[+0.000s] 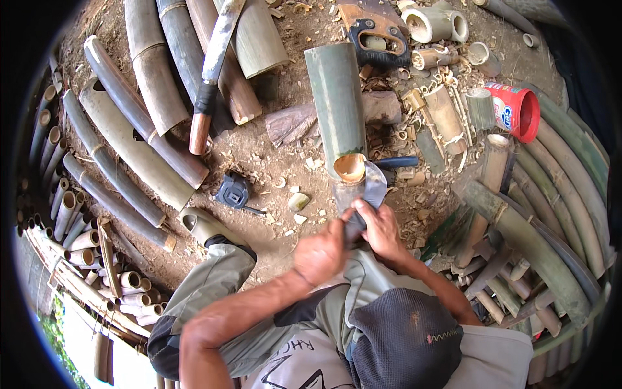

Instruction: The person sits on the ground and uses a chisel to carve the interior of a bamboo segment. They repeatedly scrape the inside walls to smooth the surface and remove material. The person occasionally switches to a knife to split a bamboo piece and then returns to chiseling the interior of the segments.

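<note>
A small bamboo piece (346,192) with a pale, hollow cut end stands out in front of me, by the near end of a thick green bamboo length (335,104). Against its right side is the broad metal blade of a knife (375,187), whose dark handle runs back between my hands. My right hand (381,227) is closed around the knife where blade and handle meet, thumb on top. Close beside it, my left hand (321,253) is a fist, blurred by motion; what it grips is hidden.
Split bamboo lengths (139,142) lie at left, with a long wood-handled knife (210,81) over them. A tape measure (233,191) rests on the shaving-strewn dirt. A handsaw (379,39) lies beyond; a red tub (523,115) and stacked bamboo (518,227) are at right.
</note>
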Tool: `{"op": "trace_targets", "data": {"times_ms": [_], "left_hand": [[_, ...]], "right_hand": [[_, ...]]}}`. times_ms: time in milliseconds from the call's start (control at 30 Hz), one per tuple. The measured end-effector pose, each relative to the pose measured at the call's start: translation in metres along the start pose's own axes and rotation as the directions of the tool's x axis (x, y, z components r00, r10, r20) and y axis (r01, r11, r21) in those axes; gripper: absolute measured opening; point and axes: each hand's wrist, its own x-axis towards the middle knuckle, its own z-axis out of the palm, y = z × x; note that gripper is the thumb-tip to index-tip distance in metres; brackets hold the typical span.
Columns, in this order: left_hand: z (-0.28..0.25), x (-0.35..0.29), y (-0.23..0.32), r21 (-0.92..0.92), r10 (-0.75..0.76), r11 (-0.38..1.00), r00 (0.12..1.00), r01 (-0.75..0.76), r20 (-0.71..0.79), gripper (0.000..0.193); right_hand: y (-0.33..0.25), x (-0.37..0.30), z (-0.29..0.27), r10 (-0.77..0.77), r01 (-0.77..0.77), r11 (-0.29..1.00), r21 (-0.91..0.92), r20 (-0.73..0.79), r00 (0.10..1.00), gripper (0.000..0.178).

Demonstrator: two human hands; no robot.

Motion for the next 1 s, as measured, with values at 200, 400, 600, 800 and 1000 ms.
{"op": "trace_targets", "data": {"times_ms": [200,400,600,800,1000], "left_hand": [[-0.149,0.024,-0.02,0.517,0.088,0.827,0.96,-0.22,0.267,0.014],[-0.125,0.032,-0.039,0.304,0.041,0.939,0.929,-0.162,0.369,0.02],[-0.019,-0.003,-0.027,0.001,0.007,1.0,0.992,-0.007,0.129,0.021],[-0.106,0.014,-0.021,0.387,0.144,0.902,0.979,-0.191,0.146,0.011],[-0.145,0.05,-0.039,0.206,0.036,0.967,0.877,-0.152,0.479,0.023]], "right_hand": [[0.006,0.031,0.041,-0.206,-0.416,0.476,0.775,0.557,0.804,0.03],[-0.002,0.023,0.025,-0.067,-0.309,0.673,0.672,0.472,0.879,0.029],[-0.006,-0.008,-0.01,-0.024,0.002,0.996,0.091,0.239,0.971,0.028],[-0.007,0.0,0.002,-0.129,-0.262,0.676,0.689,0.46,0.878,0.032],[-0.012,0.018,0.021,-0.046,-0.358,0.623,0.696,0.489,0.871,0.032]]}}
